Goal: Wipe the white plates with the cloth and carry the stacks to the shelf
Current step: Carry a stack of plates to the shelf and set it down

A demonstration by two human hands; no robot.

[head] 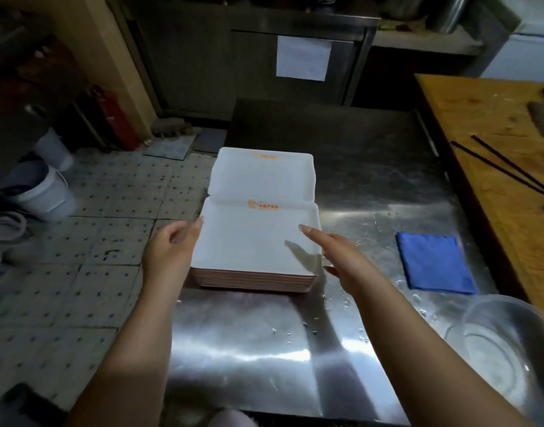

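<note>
Reaching spread left hand (169, 251) and right hand (341, 257) around near plate stack (255, 241), blue cloth (435, 261) lying aside, wiping seemingly done, carrying pending.

Glossy white plates (258, 241) sit on a shiny, wet steel table (372, 186); beside them a matt blue cloth (435, 261) and rough wooden board (495, 124).

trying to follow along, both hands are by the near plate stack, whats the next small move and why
Probably close both hands onto the sides of the near stack to lift it: left hand and right hand flank it, open, while the cloth lies set aside.
</note>
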